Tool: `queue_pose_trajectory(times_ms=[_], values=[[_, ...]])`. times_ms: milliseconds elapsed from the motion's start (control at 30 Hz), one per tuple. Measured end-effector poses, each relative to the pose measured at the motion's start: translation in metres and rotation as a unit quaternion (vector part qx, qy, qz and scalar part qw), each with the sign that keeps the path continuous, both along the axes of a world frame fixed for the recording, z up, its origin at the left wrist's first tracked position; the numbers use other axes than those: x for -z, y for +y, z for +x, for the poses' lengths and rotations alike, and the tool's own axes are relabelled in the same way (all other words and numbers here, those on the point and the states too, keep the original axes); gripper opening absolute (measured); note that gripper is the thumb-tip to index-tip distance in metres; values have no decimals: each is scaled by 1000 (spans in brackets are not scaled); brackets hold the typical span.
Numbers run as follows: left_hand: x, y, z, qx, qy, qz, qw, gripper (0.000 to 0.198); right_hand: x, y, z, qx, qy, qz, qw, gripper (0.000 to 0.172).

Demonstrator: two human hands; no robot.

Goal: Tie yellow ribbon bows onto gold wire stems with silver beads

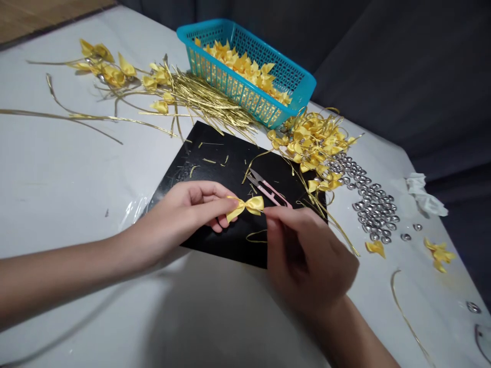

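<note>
My left hand [207, 204] pinches a yellow satin ribbon bow [251, 205] by its left loop, between thumb and fingers. Close to the bow's right loop, the thumb and forefinger of my right hand [307, 245] are pressed together on the end of a thin gold cord. A loop of that gold cord [255, 239] shows just left of the right hand. Under both hands lies a black board [226, 245] with short cord clippings on it. Pink-handled thread snips [268, 189] rest on the board just behind the bow.
Behind the board stands a blue plastic basket [307, 87] of yellow bows, with a bundle of gold cords [210, 99] alongside. Bows with cords [310, 140] are heaped at right, near many silver bells [374, 209]. More corded bows [111, 74] lie far left. A crumpled white piece [425, 194] sits at the right edge.
</note>
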State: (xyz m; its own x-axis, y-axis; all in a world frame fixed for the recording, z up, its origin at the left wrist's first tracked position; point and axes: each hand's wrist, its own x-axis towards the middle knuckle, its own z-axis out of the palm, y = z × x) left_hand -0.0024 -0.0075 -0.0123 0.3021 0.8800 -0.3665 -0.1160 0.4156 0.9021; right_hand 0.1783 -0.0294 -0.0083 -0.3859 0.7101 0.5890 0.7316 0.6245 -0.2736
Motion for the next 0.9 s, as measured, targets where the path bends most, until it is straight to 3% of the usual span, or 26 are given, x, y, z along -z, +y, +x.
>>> queue_pose_trajectory(times_ms=[233,900], values=[[0,-2,-2,-6,-4,-5,1000,21,5,-3,1,-20,-1,-40,999,23],[3,-2,-1,3,-18,4,1000,20,10,-1,-2,-3,-32,-17,999,17]])
